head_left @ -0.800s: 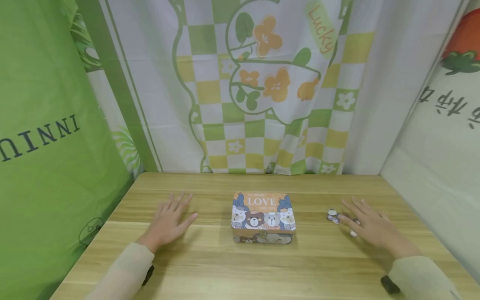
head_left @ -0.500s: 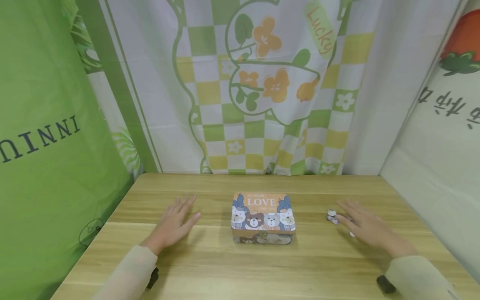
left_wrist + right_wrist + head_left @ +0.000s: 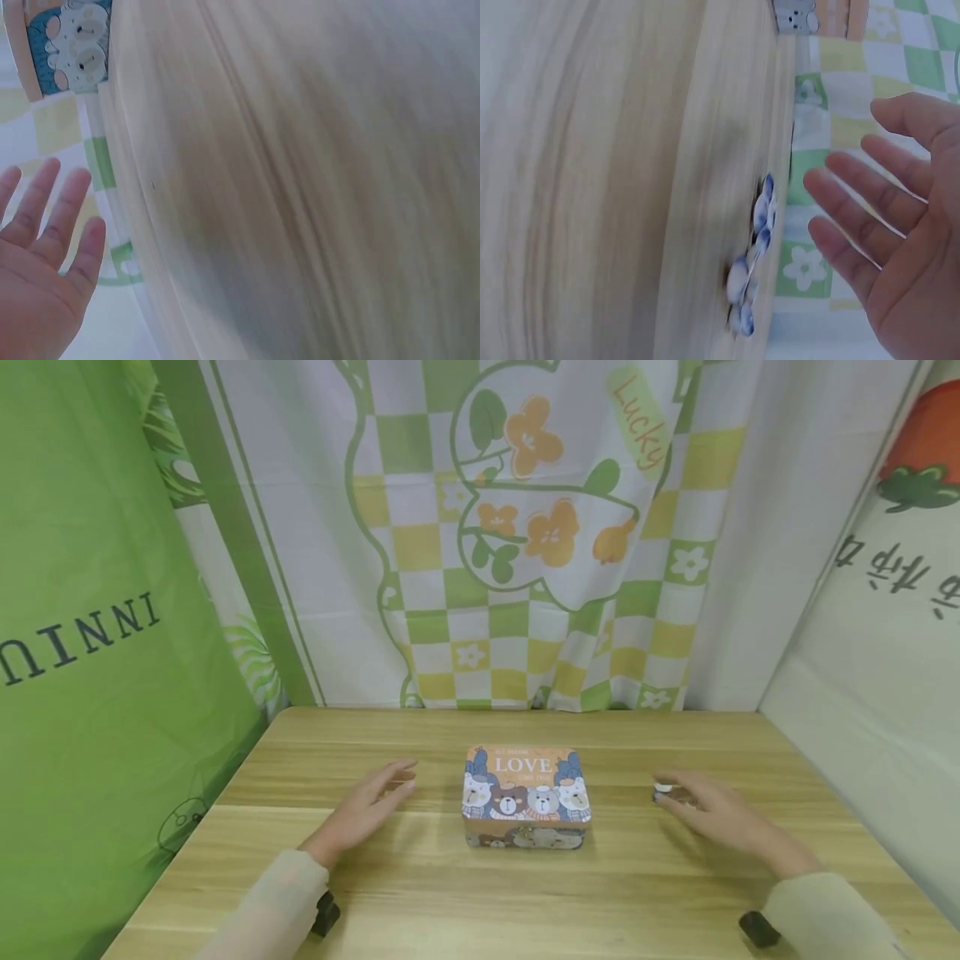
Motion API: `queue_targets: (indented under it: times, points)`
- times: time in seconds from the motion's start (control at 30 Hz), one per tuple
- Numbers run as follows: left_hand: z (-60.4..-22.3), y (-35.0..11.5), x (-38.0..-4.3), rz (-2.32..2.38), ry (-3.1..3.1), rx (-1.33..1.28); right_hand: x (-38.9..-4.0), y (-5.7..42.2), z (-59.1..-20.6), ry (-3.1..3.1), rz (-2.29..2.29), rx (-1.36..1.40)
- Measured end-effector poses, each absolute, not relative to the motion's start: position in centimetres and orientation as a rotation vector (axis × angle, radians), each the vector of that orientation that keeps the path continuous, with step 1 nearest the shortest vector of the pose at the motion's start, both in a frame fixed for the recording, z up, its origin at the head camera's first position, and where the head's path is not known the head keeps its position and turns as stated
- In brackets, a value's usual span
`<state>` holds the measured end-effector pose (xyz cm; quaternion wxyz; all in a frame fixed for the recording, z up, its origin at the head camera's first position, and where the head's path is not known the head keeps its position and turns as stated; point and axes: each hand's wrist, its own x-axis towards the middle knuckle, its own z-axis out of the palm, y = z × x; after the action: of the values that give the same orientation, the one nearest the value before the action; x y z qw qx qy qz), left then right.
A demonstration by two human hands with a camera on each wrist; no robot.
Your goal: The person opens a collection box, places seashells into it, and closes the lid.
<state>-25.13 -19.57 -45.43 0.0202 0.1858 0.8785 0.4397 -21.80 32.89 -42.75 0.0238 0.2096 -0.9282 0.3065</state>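
Observation:
A rectangular tin box [image 3: 527, 793] printed with bears and the word LOVE stands in the middle of the table, its lid down. To its left, apart from it, my left hand [image 3: 362, 814] is held above the wood with extended fingers and nothing in them. My right hand [image 3: 723, 818] hovers to the box's right, fingers slightly bent and the palm bare in the right wrist view. Below it lies a cluster of small glossy white-and-blue pieces [image 3: 751, 255]; their kind is unclear. The head view shows just a few of these, the rest hidden behind that hand.
The wooden table [image 3: 480, 902] carries the box and the pieces. A checked curtain [image 3: 480, 610] hangs along its back edge. Green cloth [image 3: 112, 735] closes off the left side, and white cloth [image 3: 870, 693] the right. Dark straps or devices [image 3: 325, 914] show at both wrists.
Both hands have moved inward: the left one rightward toward the box, the right one leftward over the pieces, covering more of them. The box has stayed in place.

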Motion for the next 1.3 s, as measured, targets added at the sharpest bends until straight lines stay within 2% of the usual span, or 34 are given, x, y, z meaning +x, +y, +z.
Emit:
queue_targets:
  times: [0.43,0.8,1.07,1.3]
  points:
    - [-44.9,-16.3,-24.6,1.419,2.596,0.694,-21.3,29.7,-42.0,-2.806,0.887,0.901]
    - [-44.8,-14.3,-24.2,1.388,2.573,0.743,-20.4,27.4,-42.2,-2.905,1.144,1.013]
    - [-44.7,-13.8,-23.9,1.371,2.575,0.738,-19.7,25.4,-42.7,-2.840,1.318,1.235]
    - [-44.7,-13.6,-23.9,1.363,2.585,0.729,-19.2,23.7,-43.2,-2.951,1.386,1.204]
